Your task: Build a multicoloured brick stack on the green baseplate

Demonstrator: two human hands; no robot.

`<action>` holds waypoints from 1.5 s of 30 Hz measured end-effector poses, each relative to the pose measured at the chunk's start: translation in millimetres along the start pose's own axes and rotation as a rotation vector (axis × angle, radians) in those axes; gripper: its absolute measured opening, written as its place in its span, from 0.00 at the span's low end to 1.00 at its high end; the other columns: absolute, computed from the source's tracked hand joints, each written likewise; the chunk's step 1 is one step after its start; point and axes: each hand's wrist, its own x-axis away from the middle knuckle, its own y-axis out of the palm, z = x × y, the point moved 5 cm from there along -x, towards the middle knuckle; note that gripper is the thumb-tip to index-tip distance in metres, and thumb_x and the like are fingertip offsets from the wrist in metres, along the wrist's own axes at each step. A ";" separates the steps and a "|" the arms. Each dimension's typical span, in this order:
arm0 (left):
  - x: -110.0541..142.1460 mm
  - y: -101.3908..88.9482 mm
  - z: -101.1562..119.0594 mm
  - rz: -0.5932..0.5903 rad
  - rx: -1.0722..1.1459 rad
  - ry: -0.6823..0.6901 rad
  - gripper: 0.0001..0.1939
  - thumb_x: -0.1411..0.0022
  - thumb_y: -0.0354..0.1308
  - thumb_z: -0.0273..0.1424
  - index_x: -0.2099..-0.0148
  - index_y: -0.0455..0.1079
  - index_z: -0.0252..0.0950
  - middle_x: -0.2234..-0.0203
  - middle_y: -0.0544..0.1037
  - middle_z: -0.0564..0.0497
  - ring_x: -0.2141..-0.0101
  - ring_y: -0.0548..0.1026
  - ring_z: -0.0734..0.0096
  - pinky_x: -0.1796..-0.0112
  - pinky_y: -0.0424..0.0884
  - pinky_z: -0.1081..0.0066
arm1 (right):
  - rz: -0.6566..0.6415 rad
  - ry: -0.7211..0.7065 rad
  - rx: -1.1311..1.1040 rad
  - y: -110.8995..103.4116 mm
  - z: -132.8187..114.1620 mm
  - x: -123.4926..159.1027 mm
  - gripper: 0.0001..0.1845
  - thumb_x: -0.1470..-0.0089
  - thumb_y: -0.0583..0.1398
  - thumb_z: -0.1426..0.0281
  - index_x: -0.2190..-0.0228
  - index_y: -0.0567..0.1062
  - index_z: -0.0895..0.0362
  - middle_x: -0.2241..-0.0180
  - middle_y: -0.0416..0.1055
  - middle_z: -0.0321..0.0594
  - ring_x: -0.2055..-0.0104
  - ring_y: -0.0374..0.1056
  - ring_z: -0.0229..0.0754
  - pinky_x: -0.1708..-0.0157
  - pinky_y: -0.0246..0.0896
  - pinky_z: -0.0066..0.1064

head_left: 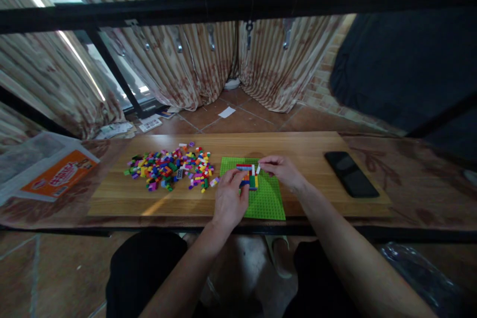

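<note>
A small build of toy bricks (pixel 254 182) in red, white, blue, orange, yellow and green stands on a green baseplate (pixel 265 204). My left hand (pixel 230 198) is curled around the build's left side, thumb at the near edge and fingers over the top, hiding part of it. At the build's right far corner, my right hand (pixel 282 171) pinches a white brick (pixel 258 169) between thumb and fingertips. Whether that brick touches the build cannot be made out.
Many loose bricks (pixel 164 169) lie in a pile on the wooden board (pixel 298 144), left of the baseplate. A black phone (pixel 351 174) rests at the right. A clear plastic box (pixel 48 146) with an orange label stands far left. A dark bar (pixel 223 10) crosses beyond the board.
</note>
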 end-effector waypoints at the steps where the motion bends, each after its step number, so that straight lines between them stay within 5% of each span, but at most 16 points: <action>1: -0.2 2.1 0.8 -0.012 -0.014 0.013 0.19 0.40 0.56 0.24 0.46 0.71 0.37 0.52 0.72 0.44 0.51 0.71 0.60 0.47 0.68 0.58 | -0.001 0.004 -0.019 1.0 0.6 -0.3 0.15 0.67 0.69 0.63 0.75 0.79 0.58 0.79 0.72 0.33 0.79 0.59 0.32 0.78 0.54 0.27; 15: 1.8 8.4 -1.0 -0.041 -0.056 0.071 0.21 0.40 0.55 0.24 0.45 0.69 0.38 0.51 0.70 0.44 0.49 0.69 0.59 0.46 0.67 0.56 | -0.024 0.107 -0.261 10.3 11.8 -3.3 0.13 0.70 0.72 0.66 0.77 0.80 0.57 0.80 0.71 0.35 0.78 0.61 0.32 0.78 0.57 0.26; 25: 2.5 11.6 1.2 -0.073 -0.132 0.109 0.21 0.40 0.55 0.24 0.44 0.69 0.38 0.50 0.69 0.44 0.51 0.68 0.58 0.48 0.68 0.55 | -0.061 0.287 -0.351 15.9 19.3 0.2 0.06 0.62 0.70 0.73 0.76 0.80 0.58 0.82 0.69 0.33 0.80 0.61 0.31 0.79 0.60 0.22; 36: 5.3 13.4 8.4 -0.121 -0.241 0.170 0.25 0.38 0.53 0.25 0.39 0.63 0.41 0.50 0.68 0.44 0.52 0.66 0.57 0.49 0.68 0.55 | -0.015 0.080 -0.270 20.1 17.3 4.4 0.14 0.66 0.72 0.63 0.75 0.79 0.57 0.79 0.72 0.35 0.78 0.63 0.33 0.78 0.59 0.26; 45: 5.0 22.8 14.2 -0.182 -0.417 0.188 0.24 0.37 0.49 0.24 0.38 0.63 0.36 0.49 0.69 0.41 0.53 0.66 0.55 0.54 0.70 0.58 | -0.004 0.126 -0.274 20.2 19.6 5.1 0.18 0.70 0.73 0.61 0.75 0.79 0.57 0.80 0.72 0.34 0.79 0.63 0.33 0.80 0.60 0.25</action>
